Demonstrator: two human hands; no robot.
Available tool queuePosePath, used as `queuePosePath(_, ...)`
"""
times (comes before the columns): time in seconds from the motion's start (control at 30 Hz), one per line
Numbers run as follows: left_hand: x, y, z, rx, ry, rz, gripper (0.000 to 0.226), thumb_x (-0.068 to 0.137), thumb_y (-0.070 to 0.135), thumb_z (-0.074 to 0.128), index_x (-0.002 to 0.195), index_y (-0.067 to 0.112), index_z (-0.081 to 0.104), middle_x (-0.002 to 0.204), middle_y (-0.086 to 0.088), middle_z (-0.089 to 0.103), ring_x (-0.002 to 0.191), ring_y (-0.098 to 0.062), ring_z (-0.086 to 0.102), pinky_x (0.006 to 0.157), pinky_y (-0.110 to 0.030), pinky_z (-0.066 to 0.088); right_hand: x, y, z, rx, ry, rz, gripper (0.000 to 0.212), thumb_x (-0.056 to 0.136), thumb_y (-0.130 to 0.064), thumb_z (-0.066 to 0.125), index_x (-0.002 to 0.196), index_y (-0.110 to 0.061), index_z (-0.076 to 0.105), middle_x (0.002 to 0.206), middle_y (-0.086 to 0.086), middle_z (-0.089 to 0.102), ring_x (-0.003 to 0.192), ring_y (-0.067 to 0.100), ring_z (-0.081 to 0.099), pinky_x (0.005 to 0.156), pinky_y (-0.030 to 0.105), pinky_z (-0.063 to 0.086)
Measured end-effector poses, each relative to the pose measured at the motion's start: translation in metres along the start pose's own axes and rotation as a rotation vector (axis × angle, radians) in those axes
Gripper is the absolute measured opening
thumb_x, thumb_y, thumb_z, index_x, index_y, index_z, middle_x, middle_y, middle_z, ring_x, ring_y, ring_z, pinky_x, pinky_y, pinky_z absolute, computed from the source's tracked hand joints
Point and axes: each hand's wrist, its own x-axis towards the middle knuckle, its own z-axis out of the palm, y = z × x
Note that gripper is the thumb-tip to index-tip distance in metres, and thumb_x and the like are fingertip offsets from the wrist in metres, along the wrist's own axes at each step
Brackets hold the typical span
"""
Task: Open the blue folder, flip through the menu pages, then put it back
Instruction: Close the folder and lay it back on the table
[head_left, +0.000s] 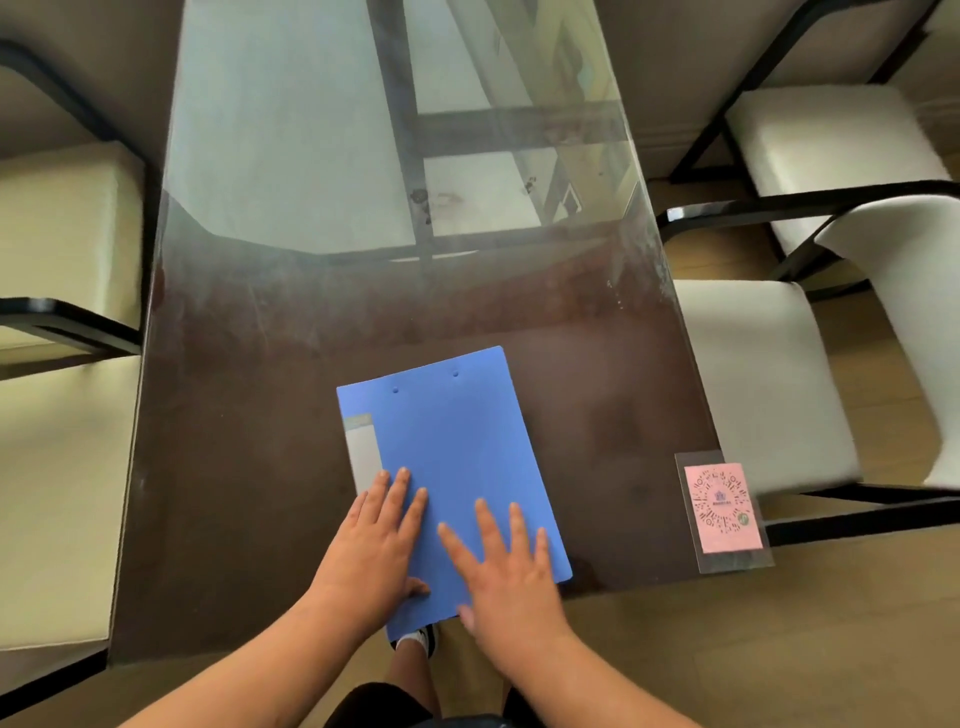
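Observation:
A blue folder (451, 457) lies closed on the glass table (249, 415), slightly turned, with its near corner hanging over the table's front edge. A grey-white label strip runs along its left spine side. My left hand (371, 545) rests flat on the folder's lower left part, fingers spread over the spine edge, thumb at the bottom edge. My right hand (506, 571) lies flat on the lower right part of the cover, fingers apart. Neither hand grips anything.
A pink QR-code card in a clear stand (722, 509) sits at the table's near right corner. Cream chairs with black frames (769, 384) stand on the right and on the left (62, 467). Below the table's front edge, a shoe (418, 642) shows on the wooden floor.

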Motion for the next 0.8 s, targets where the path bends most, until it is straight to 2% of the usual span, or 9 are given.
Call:
queuePosePath(0.07, 0.002, 0.003, -0.001, 0.007, 0.004, 0.004, 0.12, 0.088, 0.075, 0.059, 0.167, 0.016, -0.011, 0.177, -0.016, -0.018, 0.162, -0.039, -0.017, 0.124, -0.047, -0.013, 0.003, -0.008, 0.016, -0.019, -0.135, -0.006, 0.088, 0.102, -0.044, 0.062, 0.165, -0.044, 0.001, 0.178, 0.017, -0.017, 0.156, 0.061, -0.013, 0.115, 0.084, 0.003)
queuePosePath(0.13, 0.004, 0.005, -0.001, 0.005, -0.003, 0.012, 0.12, 0.089, 0.075, 0.059, 0.166, 0.017, -0.013, 0.176, -0.016, -0.02, 0.162, -0.039, -0.018, 0.125, -0.048, -0.012, 0.004, -0.006, 0.023, -0.043, -0.159, -0.008, 0.084, 0.106, -0.04, 0.056, 0.163, -0.045, -0.005, 0.174, 0.016, -0.03, 0.153, 0.061, -0.024, 0.113, 0.086, -0.005)
queuePosePath(0.23, 0.011, 0.013, -0.003, -0.003, -0.007, 0.037, 0.12, 0.089, 0.076, 0.057, 0.166, 0.017, -0.013, 0.176, -0.016, -0.02, 0.162, -0.039, -0.019, 0.127, -0.049, -0.01, 0.0, 0.008, 0.021, 0.0, -0.156, 0.005, 0.081, 0.106, -0.048, 0.054, 0.163, -0.045, -0.003, 0.175, 0.014, -0.029, 0.154, 0.059, -0.025, 0.113, 0.086, -0.005)
queuePosePath(0.33, 0.021, 0.028, -0.008, 0.003, 0.013, 0.073, 0.119, 0.088, 0.077, 0.057, 0.166, 0.017, -0.01, 0.177, -0.017, -0.017, 0.162, -0.041, -0.016, 0.13, -0.05, -0.006, -0.006, 0.025, 0.02, 0.042, -0.11, 0.051, 0.07, 0.106, -0.061, 0.043, 0.164, -0.046, 0.005, 0.177, 0.011, -0.023, 0.156, 0.056, -0.022, 0.112, 0.087, -0.005)
queuePosePath(0.5, 0.042, 0.058, -0.019, 0.02, 0.034, 0.134, 0.119, 0.088, 0.078, 0.057, 0.167, 0.016, -0.007, 0.177, -0.017, -0.016, 0.162, -0.041, -0.015, 0.13, -0.05, -0.005, -0.018, 0.053, 0.016, 0.094, -0.066, 0.148, 0.065, 0.109, -0.052, 0.044, 0.164, -0.048, 0.01, 0.179, 0.006, -0.018, 0.157, 0.055, -0.019, 0.115, 0.086, -0.003)
queuePosePath(0.8, 0.068, 0.102, -0.034, 0.073, 0.051, 0.201, 0.121, 0.088, 0.077, 0.058, 0.167, 0.014, -0.009, 0.176, -0.02, -0.017, 0.162, -0.042, -0.014, 0.131, -0.052, -0.002, -0.03, 0.099, 0.014, 0.118, -0.033, 0.238, 0.066, 0.107, -0.055, 0.045, 0.164, -0.048, 0.012, 0.18, 0.005, -0.013, 0.158, 0.054, -0.016, 0.117, 0.085, 0.001)
